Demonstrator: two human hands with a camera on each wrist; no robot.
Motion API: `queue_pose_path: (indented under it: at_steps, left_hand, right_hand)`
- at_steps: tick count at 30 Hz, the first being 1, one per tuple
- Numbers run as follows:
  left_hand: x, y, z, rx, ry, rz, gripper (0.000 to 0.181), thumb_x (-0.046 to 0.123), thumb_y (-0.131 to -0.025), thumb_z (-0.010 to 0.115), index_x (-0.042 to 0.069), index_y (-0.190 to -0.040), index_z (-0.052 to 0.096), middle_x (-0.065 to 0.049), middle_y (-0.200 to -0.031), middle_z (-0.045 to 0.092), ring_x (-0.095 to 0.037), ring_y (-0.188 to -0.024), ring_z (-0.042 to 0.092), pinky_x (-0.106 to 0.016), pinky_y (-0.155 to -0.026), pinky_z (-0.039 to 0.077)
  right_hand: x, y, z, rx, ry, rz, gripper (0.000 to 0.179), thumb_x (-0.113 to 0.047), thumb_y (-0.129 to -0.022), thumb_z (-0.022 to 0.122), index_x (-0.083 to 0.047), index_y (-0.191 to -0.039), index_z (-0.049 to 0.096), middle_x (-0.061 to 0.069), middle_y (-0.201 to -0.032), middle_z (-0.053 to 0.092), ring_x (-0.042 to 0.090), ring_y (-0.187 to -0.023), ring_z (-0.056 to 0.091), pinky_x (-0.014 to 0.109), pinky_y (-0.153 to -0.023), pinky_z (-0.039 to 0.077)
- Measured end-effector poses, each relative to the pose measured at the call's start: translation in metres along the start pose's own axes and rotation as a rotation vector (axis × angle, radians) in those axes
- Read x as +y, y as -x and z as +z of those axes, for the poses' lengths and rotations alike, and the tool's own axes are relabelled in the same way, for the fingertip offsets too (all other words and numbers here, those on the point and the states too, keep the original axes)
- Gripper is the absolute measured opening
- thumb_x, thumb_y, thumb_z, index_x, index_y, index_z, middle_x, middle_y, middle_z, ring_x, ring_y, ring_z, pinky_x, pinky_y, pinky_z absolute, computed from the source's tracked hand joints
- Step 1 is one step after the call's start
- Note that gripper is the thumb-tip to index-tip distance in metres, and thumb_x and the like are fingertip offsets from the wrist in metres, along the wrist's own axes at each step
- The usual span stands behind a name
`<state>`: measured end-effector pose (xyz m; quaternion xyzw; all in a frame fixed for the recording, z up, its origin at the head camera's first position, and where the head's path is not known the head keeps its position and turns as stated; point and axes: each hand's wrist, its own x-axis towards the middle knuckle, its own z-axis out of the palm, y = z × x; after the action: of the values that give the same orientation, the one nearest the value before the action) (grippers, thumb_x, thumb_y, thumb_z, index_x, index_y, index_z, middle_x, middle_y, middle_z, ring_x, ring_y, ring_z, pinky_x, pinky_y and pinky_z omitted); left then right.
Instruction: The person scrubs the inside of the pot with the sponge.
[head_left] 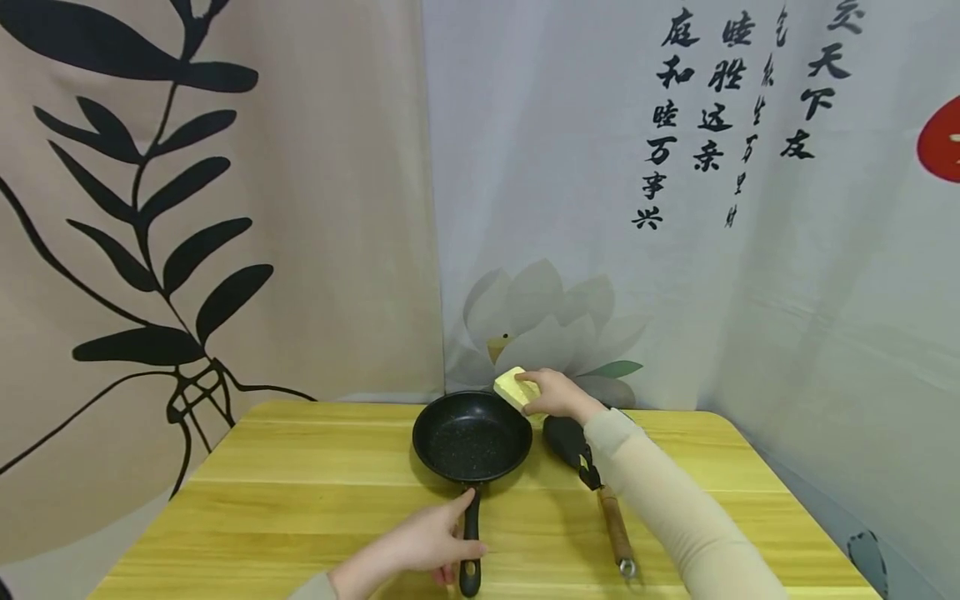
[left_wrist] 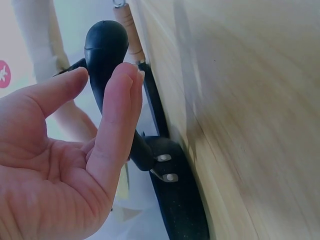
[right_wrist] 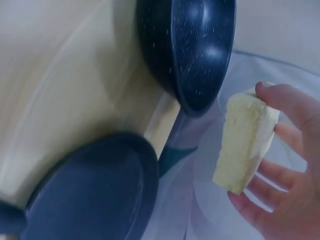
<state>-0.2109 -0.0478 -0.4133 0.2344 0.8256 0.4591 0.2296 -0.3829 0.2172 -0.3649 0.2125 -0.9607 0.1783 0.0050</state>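
Observation:
My right hand pinches a pale yellow sponge block, with thumb on one edge and fingertips along the other. It is raised over the far right rim of a black frying pan, apart from the pan's inside. My left hand holds the pan's black handle near its end, thumb on one side and fingers on the other. The speckled pan bottom is bare. To the right of the pan lies a black spatula with a wooden handle; my right forearm passes above part of it.
Everything rests on a wooden table with rounded far corners. A printed cloth backdrop with dark leaves, a lotus and Chinese characters hangs right behind its far edge.

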Motion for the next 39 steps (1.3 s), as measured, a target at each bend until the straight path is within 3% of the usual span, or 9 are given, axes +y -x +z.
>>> queue_pose_path:
  at_steps: [8,14,18,25,32,39]
  left_hand:
    - [-0.001,0.0,0.0,0.001,-0.015,0.012,0.079,0.022,-0.09,0.071,-0.006,-0.149,0.028,-0.009,-0.061,0.063,-0.022,-0.047,0.06,-0.045,-0.048,0.054]
    - [-0.003,-0.001,0.001,-0.002,-0.018,0.011,0.078,0.021,-0.09,0.071,-0.007,-0.149,0.028,-0.009,-0.06,0.062,-0.022,-0.046,0.06,-0.044,-0.046,0.053]
    - [-0.004,-0.001,0.002,-0.001,-0.016,0.007,0.078,0.02,-0.09,0.071,-0.007,-0.149,0.028,-0.009,-0.06,0.062,-0.02,-0.046,0.059,-0.043,-0.046,0.053]
    - [-0.004,-0.002,0.003,0.001,-0.015,-0.003,0.077,0.02,-0.09,0.071,-0.005,-0.149,0.029,-0.009,-0.061,0.062,-0.02,-0.047,0.06,-0.044,-0.046,0.053]
    - [-0.003,0.001,0.002,-0.006,0.009,0.009,0.077,0.018,-0.09,0.07,-0.008,-0.148,0.028,-0.011,-0.062,0.063,-0.018,-0.046,0.059,-0.043,-0.045,0.053]
    - [-0.003,0.0,0.002,-0.011,0.013,0.018,0.077,0.018,-0.09,0.07,-0.008,-0.148,0.027,-0.011,-0.062,0.063,-0.018,-0.046,0.058,-0.043,-0.045,0.053]
  right_hand:
    - [0.021,0.012,-0.013,0.023,-0.025,0.052,0.069,-0.021,-0.082,0.076,-0.009,-0.144,0.048,0.022,-0.14,0.046,0.039,-0.127,0.043,0.051,-0.097,0.041]
    - [0.04,0.022,-0.019,0.063,-0.027,0.1,0.071,-0.021,-0.079,0.077,-0.008,-0.143,0.049,0.024,-0.133,0.05,0.031,-0.103,0.051,0.045,-0.081,0.043]
    - [0.057,0.029,-0.024,0.09,-0.045,0.129,0.071,-0.021,-0.079,0.077,-0.006,-0.142,0.049,0.025,-0.132,0.051,0.03,-0.097,0.051,0.044,-0.078,0.044]
    - [0.086,0.046,-0.035,0.132,-0.057,0.156,0.073,-0.02,-0.078,0.075,0.002,-0.141,0.047,0.031,-0.132,0.049,0.037,-0.102,0.053,0.049,-0.082,0.044]
    - [0.107,0.066,-0.042,0.153,-0.09,0.199,0.069,-0.018,-0.081,0.073,0.006,-0.14,0.045,0.032,-0.138,0.045,0.048,-0.12,0.047,0.053,-0.088,0.043]
    - [0.128,0.085,-0.042,0.172,-0.093,0.264,0.069,-0.017,-0.082,0.072,0.009,-0.139,0.044,0.036,-0.137,0.043,0.047,-0.115,0.049,0.052,-0.084,0.044]
